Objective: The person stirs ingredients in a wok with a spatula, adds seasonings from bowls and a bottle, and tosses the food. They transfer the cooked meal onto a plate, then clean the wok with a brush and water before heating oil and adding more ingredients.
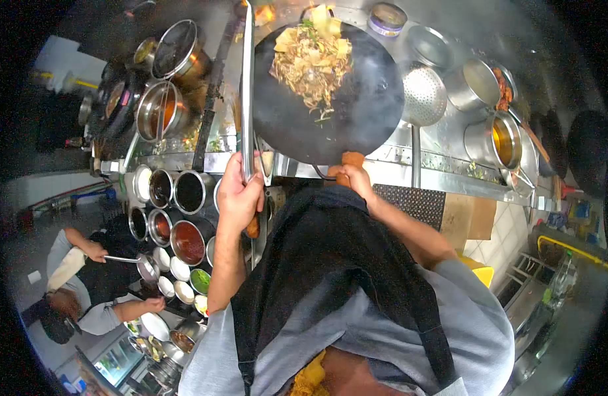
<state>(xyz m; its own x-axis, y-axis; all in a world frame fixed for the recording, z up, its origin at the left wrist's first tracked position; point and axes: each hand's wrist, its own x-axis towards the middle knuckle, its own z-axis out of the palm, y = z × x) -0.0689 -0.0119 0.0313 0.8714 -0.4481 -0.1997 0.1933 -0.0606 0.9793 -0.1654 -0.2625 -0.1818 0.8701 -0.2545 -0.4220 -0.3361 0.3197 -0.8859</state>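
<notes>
My left hand (241, 190) is closed around a long metal-shafted utensil (248, 86). Its wooden end pokes out below my fist, and its shaft runs up along the wok's left edge to the top of the view, where its working end does not show clearly. My right hand (357, 179) grips the brown handle (352, 160) at the near rim of a large black wok (363, 99). Flat noodles with pale pieces and bits of green (314, 63) lie in the wok's upper left part. Steam drifts over its dark surface.
Right of the wok rest a perforated skimmer (424, 96) and steel pots, one with yellowish liquid (505, 140). More pots (160, 111) stand left. Sauce containers (188, 241) and small bowls line the lower left, where a co-worker (86, 277) holds a ladle (147, 267). Flames (264, 13) show behind.
</notes>
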